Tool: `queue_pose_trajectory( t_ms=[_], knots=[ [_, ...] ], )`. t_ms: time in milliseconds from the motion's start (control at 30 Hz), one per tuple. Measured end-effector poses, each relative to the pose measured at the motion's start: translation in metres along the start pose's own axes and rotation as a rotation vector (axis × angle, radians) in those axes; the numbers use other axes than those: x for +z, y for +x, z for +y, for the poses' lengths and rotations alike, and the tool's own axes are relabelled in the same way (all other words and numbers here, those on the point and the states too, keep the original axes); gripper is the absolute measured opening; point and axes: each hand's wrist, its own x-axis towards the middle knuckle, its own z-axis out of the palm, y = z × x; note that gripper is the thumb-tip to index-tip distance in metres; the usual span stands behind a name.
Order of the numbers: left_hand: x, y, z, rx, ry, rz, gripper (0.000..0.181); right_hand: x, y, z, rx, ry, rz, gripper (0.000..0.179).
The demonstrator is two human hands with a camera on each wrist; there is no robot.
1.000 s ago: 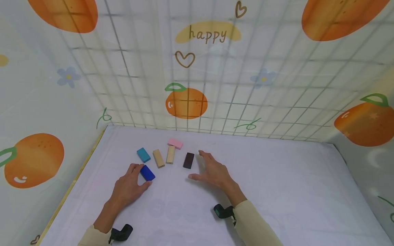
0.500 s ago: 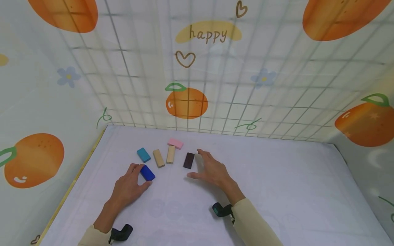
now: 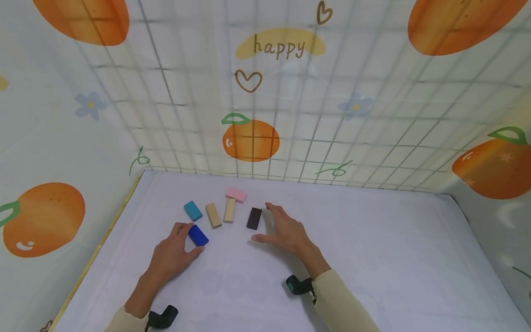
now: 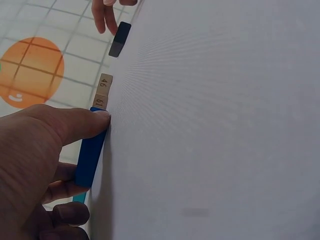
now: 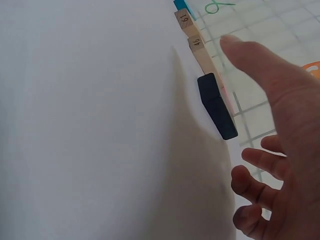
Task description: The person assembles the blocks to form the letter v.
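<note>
In the head view, my left hand (image 3: 172, 252) holds a dark blue block (image 3: 198, 235) flat on the table between thumb and fingers. The left wrist view has the thumb at one end of this blue block (image 4: 92, 152) and fingertips at the other. My right hand (image 3: 289, 233) stays apart from a black block (image 3: 254, 218), thumb and fingers spread on its right side. In the right wrist view, a gap separates the fingers from that black block (image 5: 217, 106). Between the hands lie two plain wooden blocks (image 3: 213, 215), their ends numbered 46 and 61 in the wrist views.
A light blue block (image 3: 192, 211) lies just beyond the dark blue one. Behind the plain blocks, a pink block (image 3: 236, 194) touches or nearly touches one of them. The white table (image 3: 394, 258) meets a patterned backdrop (image 3: 290, 106) at the back and sides.
My right hand has shifted very slightly left, toward the black block. The left hand and all the blocks keep their places; the head view has tilted a little.
</note>
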Motion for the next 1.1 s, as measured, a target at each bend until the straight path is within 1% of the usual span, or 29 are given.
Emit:
queue_pose_trajectory(
  t_ms=[267, 467, 700, 933, 1100],
  knots=[
    [-0.002, -0.001, -0.001, -0.005, 0.011, -0.006, 0.075, 0.0, 0.003, 0.001, -0.005, -0.003, 0.001, 0.11],
    [-0.001, 0.001, -0.001, -0.001, 0.006, -0.002, 0.075, -0.002, 0.005, 0.0, -0.011, 0.004, 0.001, 0.109],
    [-0.001, -0.001, 0.0, -0.01, 0.003, -0.013, 0.075, 0.0, 0.01, -0.001, -0.016, 0.008, -0.023, 0.109],
    [-0.002, 0.0, 0.001, -0.009, 0.004, -0.001, 0.075, 0.002, 0.015, -0.002, -0.028, -0.007, -0.008, 0.107],
    [-0.002, -0.001, 0.001, -0.013, 0.004, -0.007, 0.075, 0.004, 0.018, -0.003, -0.034, -0.006, -0.007, 0.106]
  ],
)
